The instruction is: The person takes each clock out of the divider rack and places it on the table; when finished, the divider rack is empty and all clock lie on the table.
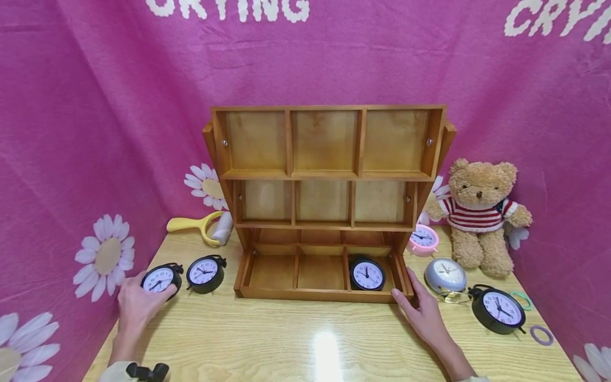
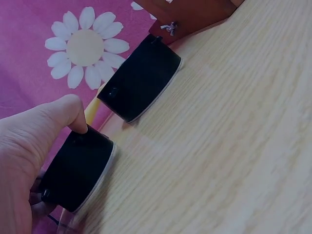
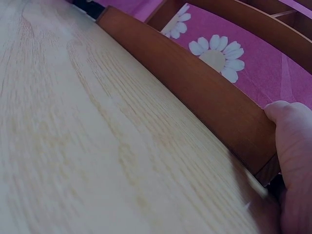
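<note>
At the left of the table, my left hand (image 1: 138, 305) grips a black alarm clock (image 1: 159, 278) by its sides, thumb on one side and fingers on the other. The left wrist view shows the thumb on the black case (image 2: 80, 168). A second black alarm clock (image 1: 205, 274) stands just to its right, apart from the hand. My right hand (image 1: 425, 313) holds the lower right front corner of a brown wooden shelf (image 1: 305, 294), thumb at the front board and fingers along the side. A black clock (image 1: 367, 275) sits in the shelf's bottom right compartment.
Behind the left clocks lies a yellow-handled lint roller (image 1: 191, 225). Right of the shelf are a pink clock (image 1: 422, 240), a silver clock (image 1: 445, 275), a black alarm clock (image 1: 498, 309), a teddy bear (image 1: 481, 217), a green ring (image 1: 522, 301) and a purple ring (image 1: 541, 335). Pink cloth (image 1: 324, 63) hangs around the table.
</note>
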Tool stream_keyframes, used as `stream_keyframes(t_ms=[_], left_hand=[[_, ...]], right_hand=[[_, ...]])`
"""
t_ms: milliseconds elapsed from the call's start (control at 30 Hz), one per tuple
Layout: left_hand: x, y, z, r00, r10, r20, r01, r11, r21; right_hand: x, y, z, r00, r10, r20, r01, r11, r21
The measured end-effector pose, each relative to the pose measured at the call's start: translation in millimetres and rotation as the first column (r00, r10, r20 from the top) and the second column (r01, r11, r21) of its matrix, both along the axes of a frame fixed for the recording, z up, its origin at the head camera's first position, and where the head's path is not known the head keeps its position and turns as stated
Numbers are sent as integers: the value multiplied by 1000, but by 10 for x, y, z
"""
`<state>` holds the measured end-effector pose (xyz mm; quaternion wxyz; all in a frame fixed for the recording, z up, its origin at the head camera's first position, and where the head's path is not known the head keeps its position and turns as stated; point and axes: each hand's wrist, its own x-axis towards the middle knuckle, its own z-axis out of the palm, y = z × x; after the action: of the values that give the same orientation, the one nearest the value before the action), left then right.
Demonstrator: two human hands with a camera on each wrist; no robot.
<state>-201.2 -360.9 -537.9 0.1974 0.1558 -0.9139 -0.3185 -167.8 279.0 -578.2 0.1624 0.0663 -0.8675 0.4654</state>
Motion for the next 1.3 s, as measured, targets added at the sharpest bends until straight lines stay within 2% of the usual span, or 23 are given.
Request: stream_keyframes(t_ms=[133,300,533,633,733,933,1100,1200,1300], left_hand=[[2,7,-29,999,-16,-38,16,1000,-5],[24,45,-34,1000,1,-3,-1,999,52],[26,72,-21,1000,2,0,-2,998,65],[44,96,11,999,-5,-42,9,997,79],[55,148,62,991,-2,-136,14,996,87],[80,393,260,948,-2,-318,29,997,78],[70,658,408,887,-58,-458,97,993,63],[60,843,462,861,-109,-497,157,986,56],[62,1056,476,851,-166,-498,220,974,51]], right_hand=[[3,-7,13,1000,3,5,-3,1000,-12],[2,-13,18,1000,10,-2,-10,1000,-17],[14,-19,16,1000,9,-10,-10,1000,-15],[19,-19,17,1000,2,0,-2,1000,-11],[20,-14,19,1000,-1,7,1,1000,-8],[21,-10,23,1000,0,11,0,1000,-11],[14,-12,5,1000,-5,10,5,1000,-7],[12,-8,0,1000,-7,11,7,1000,-2],[13,-2,3,1000,-6,10,6,1000,-2]])
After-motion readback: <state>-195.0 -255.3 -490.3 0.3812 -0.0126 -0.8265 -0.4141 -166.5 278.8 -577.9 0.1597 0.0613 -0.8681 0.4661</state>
